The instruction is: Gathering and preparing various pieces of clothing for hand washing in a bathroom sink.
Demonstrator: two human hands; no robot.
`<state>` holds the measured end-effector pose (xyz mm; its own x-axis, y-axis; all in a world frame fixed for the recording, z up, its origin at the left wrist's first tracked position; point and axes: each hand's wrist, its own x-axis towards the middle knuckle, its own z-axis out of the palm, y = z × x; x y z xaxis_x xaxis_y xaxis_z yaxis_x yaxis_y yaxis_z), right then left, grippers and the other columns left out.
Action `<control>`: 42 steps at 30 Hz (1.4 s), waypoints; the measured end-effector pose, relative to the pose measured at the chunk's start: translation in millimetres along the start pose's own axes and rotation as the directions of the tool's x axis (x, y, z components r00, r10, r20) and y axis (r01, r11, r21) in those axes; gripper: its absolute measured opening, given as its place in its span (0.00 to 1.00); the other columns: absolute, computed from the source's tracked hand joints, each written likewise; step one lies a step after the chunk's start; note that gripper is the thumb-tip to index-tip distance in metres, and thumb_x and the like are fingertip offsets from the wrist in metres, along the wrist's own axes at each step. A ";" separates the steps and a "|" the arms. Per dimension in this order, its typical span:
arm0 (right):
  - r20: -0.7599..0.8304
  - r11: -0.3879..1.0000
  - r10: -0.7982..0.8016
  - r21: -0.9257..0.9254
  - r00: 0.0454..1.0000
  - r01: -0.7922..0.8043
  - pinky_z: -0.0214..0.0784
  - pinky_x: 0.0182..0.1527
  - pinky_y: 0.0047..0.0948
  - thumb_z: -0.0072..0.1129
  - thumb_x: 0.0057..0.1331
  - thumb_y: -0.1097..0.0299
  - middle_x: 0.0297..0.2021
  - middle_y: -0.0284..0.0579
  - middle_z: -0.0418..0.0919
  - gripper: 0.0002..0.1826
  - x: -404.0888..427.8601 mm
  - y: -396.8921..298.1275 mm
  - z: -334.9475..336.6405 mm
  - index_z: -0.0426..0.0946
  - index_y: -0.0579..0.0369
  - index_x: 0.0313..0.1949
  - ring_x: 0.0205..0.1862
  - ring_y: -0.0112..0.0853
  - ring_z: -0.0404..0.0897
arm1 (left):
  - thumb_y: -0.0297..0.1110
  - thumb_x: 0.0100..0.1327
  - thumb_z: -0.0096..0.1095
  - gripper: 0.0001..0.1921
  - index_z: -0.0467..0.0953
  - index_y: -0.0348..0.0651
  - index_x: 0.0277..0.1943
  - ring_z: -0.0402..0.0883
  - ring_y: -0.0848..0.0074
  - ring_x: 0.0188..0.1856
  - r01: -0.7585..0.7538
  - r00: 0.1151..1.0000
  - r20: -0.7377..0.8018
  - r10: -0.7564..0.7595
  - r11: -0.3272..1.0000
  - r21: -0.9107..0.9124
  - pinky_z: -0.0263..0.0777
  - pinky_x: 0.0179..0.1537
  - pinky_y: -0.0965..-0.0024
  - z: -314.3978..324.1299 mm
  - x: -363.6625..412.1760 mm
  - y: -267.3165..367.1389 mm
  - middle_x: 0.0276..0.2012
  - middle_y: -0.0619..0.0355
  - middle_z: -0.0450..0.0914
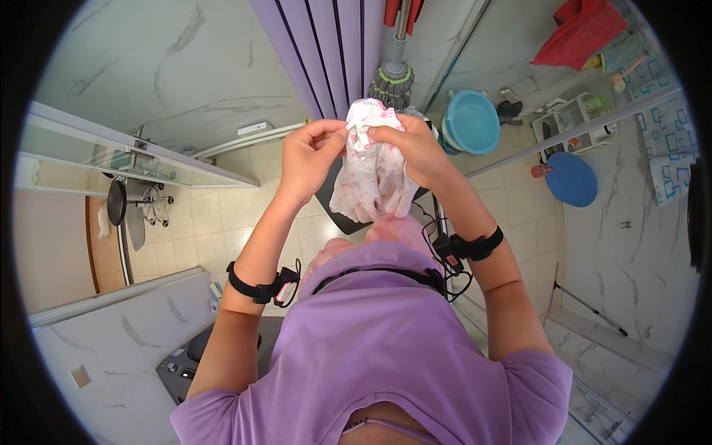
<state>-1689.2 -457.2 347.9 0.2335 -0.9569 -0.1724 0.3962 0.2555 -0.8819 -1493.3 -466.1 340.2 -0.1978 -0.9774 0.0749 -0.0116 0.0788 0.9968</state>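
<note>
A white garment (364, 178) with a pink floral print hangs gathered in front of me, its lower folds reaching down near my pink trousers. My left hand (314, 153) pinches the garment's upper left edge between thumb and fingertips. On the other side, my right hand (417, 144) grips the bunched top, thumb in front and fingers behind the cloth. A pink-edged strip shows between the two hands. The garment's exact kind cannot be told from its folds. Behind it, a dark grey surface (347, 222) is partly covered.
A purple radiator (328, 50) and a grey string mop (392, 83) stand ahead. To the right are a blue basin (473, 122), a glass partition rail (584, 130), a white shelf rack (575, 125) and a blue round stool (572, 179). At left, a glass door (139, 153) stands ajar.
</note>
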 end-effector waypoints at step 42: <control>0.015 0.915 -0.265 -0.311 0.964 0.256 0.69 0.32 0.21 0.71 0.59 0.64 0.27 0.33 0.82 0.15 -1.1 17.5 1.2 0.82 0.64 0.37 0.30 0.16 0.75 | 0.23 0.64 0.65 0.06 0.78 0.37 0.44 0.83 0.79 0.38 0.177 0.984 0.087 -0.158 0.936 -0.303 0.78 0.46 0.72 -4.8 -6.8 -2.3 0.37 0.58 0.85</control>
<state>-1681.5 -451.5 333.3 0.1335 -0.9883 0.0738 0.1458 -0.0541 -0.9878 -1487.2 -460.6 337.5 -0.2783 -0.9566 -0.0863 0.2510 -0.1591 0.9548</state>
